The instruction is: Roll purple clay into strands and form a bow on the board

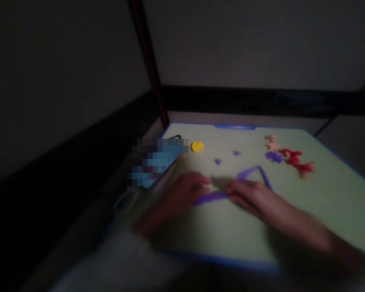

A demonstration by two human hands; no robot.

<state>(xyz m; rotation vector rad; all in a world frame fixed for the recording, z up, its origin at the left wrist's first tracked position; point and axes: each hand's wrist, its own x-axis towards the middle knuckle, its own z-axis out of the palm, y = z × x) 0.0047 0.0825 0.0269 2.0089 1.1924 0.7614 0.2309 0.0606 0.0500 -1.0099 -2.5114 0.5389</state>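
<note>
Two bare hands reach over a pale, blue-edged board [231, 231] in a dim, slightly blurred scene. A flat purple strip [211, 198], clay-like, lies on the board at the near centre, running between them. The left hand [187, 188] is curled above the strip's left end; whether its fingers touch it, I cannot tell. The right hand [252, 194] has its fingertips at the strip's right end, but whether they grip or only press is unclear. Just beyond the right hand, another purple strip [247, 173] makes a bent, pointed shape. Farther off lie two small purple pieces [218, 161], with a yellow lump [197, 146] to their left. At far right, pink figures [271, 144], a purple flower shape [274, 157] and red pieces [293, 159] sit close together. A pixelated light-blue object [159, 162] is at the left edge.
</note>
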